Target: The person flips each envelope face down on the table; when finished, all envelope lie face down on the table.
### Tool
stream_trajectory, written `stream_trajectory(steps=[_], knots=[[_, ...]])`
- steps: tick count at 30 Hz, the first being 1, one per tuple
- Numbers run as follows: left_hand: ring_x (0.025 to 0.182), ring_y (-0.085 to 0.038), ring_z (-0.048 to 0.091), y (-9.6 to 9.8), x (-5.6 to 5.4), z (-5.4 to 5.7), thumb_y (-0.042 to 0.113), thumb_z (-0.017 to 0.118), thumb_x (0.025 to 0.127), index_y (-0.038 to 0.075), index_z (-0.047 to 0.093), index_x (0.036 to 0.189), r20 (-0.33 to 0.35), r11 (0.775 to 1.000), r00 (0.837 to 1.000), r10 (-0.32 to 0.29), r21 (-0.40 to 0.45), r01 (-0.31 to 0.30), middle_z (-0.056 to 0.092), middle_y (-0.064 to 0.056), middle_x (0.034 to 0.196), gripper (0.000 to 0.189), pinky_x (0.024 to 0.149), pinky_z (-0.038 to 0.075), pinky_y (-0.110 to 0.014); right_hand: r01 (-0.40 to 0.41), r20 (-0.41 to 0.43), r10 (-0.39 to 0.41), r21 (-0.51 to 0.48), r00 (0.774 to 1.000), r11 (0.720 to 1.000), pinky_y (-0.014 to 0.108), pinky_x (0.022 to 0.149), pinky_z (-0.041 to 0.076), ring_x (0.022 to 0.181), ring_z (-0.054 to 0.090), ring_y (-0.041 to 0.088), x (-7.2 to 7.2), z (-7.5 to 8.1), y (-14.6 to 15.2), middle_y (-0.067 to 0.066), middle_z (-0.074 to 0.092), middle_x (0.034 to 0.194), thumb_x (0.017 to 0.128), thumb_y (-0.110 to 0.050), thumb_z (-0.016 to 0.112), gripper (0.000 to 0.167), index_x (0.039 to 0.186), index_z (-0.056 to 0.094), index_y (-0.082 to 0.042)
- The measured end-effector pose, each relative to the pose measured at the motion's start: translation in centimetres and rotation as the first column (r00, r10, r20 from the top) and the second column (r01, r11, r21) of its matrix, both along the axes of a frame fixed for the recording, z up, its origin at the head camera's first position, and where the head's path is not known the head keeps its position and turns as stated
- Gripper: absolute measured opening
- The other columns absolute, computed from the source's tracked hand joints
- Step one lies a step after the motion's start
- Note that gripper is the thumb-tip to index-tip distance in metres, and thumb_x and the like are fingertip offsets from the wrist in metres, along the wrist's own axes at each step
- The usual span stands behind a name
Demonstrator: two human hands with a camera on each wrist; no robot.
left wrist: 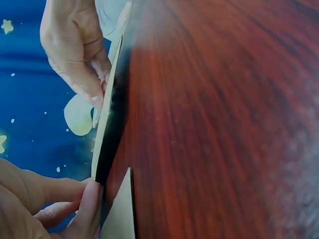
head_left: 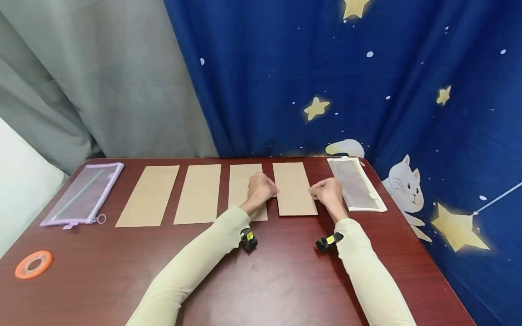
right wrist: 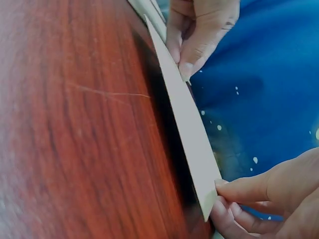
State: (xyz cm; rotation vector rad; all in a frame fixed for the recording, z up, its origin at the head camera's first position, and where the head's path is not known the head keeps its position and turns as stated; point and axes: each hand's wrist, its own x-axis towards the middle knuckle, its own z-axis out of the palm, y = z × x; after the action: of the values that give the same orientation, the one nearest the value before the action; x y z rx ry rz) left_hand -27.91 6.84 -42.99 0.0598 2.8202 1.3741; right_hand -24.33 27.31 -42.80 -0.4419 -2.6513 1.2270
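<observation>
A tan rectangular piece of card point(head_left: 294, 189) is pinched by its two long sides between my hands. My left hand point(head_left: 261, 186) grips the left edge with thumb and fingers, over part of a neighbouring tan card point(head_left: 238, 185). Thumb and fingertips of my right hand point(head_left: 327, 190) pinch the opposite edge, beside a white mesh zip pouch point(head_left: 356, 183). In the right wrist view the held card point(right wrist: 187, 129) appears slightly raised, with a dark shadow under its near edge. Two more tan cards, one nearer point(head_left: 199, 194) and one farther left point(head_left: 147, 197), lie in the same row.
On the far left of the dark red wooden table point(head_left: 265, 271) lies a purple mesh zip pouch point(head_left: 91, 192) with a ring pull and a pale strip inside. An orange ring-shaped roll point(head_left: 22, 267) lies near the left edge. Grey and blue curtains point(head_left: 261, 81) hang behind the table.
</observation>
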Motion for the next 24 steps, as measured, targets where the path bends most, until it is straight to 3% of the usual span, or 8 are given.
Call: stream_trajectory(steps=[8, 13, 19, 22, 24], knots=[[0.067, -0.024, 0.069, -0.5, 0.0, 0.4, 0.0, 0.075, 0.076, 0.009, 0.072, 0.056, -0.072, 0.995, 0.997, -0.039, -0.095, 0.032, 0.073, -0.002, 0.061, 0.022, 0.076, 0.061, -0.035, -0.016, 0.019, 0.014, 0.121, 1.0, 0.992, 0.021, 0.063, 0.05, 0.048, 0.063, 0.004, -0.7, -0.1, -1.2, 0.01, 0.075, 0.068, 0.083, -0.01, 0.078, 0.009, 0.084, 0.081, -0.001], [0.065, -0.021, 0.067, -1.2, -0.4, 1.0, 0.0, 0.078, 0.073, 0.006, 0.075, 0.058, -0.075, 0.985, 0.995, -0.073, -0.159, 0.06, 0.07, -0.006, 0.057, 0.016, 0.075, 0.061, -0.034, -0.022, -0.011, 0.024, 0.16, 1.0, 0.987, 0.028, 0.069, 0.054, 0.056, 0.07, 0.015, -1.0, 0.0, -1.6, 0.013, 0.076, 0.071, 0.083, -0.009, 0.078, 0.009, 0.082, 0.081, 0.0], [0.065, -0.019, 0.072, -1.9, 0.0, 1.5, 0.013, 0.08, 0.085, 0.006, 0.081, 0.084, 0.029, 0.985, 0.989, -0.146, -0.087, 0.148, 0.077, -0.005, 0.072, 0.007, 0.062, 0.055, -0.024, -0.068, -0.076, 0.09, 0.254, 0.993, 0.965, 0.031, 0.065, 0.052, 0.081, 0.07, 0.031, 0.0, -0.1, 0.4, 0.017, 0.078, 0.088, 0.087, -0.012, 0.075, 0.014, 0.086, 0.08, 0.001], [0.074, -0.024, 0.076, -3.2, 0.3, 2.4, 0.017, 0.075, 0.091, 0.005, 0.078, 0.106, 0.05, 0.97, 0.971, -0.234, -0.05, 0.237, 0.079, -0.009, 0.09, 0.019, 0.066, 0.058, -0.026, -0.138, -0.078, 0.169, 0.305, 0.983, 0.942, 0.036, 0.071, 0.053, 0.088, 0.07, 0.033, 1.0, 0.2, 2.8, 0.018, 0.078, 0.093, 0.093, -0.017, 0.07, 0.02, 0.093, 0.08, 0.001], [0.082, -0.027, 0.077, -4.9, 0.3, 3.4, 0.02, 0.07, 0.096, 0.006, 0.074, 0.118, 0.056, 0.948, 0.95, -0.308, -0.061, 0.311, 0.078, -0.012, 0.103, 0.027, 0.074, 0.061, -0.029, -0.186, -0.075, 0.226, 0.352, 0.971, 0.917, 0.041, 0.074, 0.055, 0.09, 0.07, 0.035, 1.6, 0.7, 4.8, 0.018, 0.077, 0.095, 0.095, -0.021, 0.069, 0.024, 0.096, 0.079, 0.001]])
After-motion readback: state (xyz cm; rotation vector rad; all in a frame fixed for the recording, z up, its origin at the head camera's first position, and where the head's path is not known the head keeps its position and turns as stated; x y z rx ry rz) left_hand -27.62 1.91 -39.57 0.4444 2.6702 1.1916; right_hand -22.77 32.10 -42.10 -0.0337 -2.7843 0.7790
